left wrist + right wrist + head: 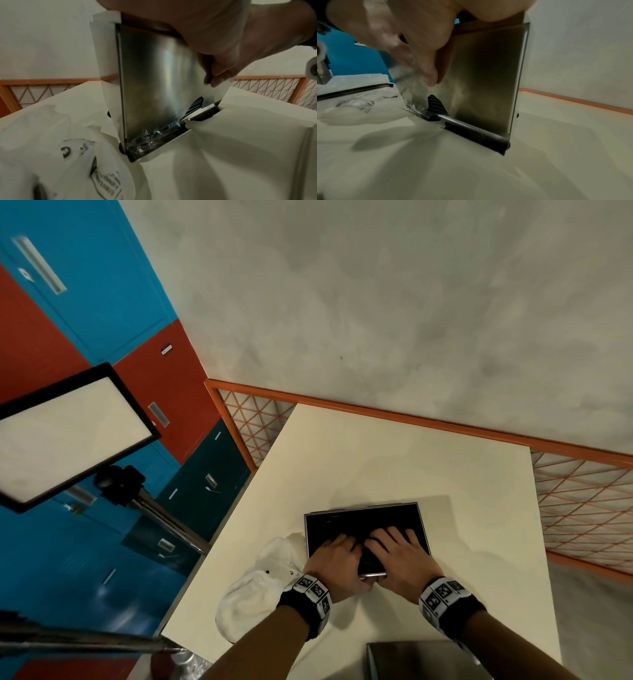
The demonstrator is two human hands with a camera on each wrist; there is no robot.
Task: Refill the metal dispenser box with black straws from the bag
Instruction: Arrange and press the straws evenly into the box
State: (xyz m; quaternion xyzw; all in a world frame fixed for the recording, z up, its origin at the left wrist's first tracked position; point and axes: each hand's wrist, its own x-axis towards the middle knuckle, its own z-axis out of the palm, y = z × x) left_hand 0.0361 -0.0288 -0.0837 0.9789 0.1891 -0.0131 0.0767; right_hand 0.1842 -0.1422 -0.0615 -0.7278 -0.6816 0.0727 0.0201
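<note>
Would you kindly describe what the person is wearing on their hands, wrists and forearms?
Both hands, left hand and right hand, are bare, with no gloves or rings visible. Each wrist carries a black band fronted by white blocks printed with black square-code markers: the left wristband and the right wristband. The forearms are bare; no sleeves reach into view.

You're in a staged recording room: coloured lockers [102, 313], a light panel [68, 433] on a stand, bare wall [411, 302].
</note>
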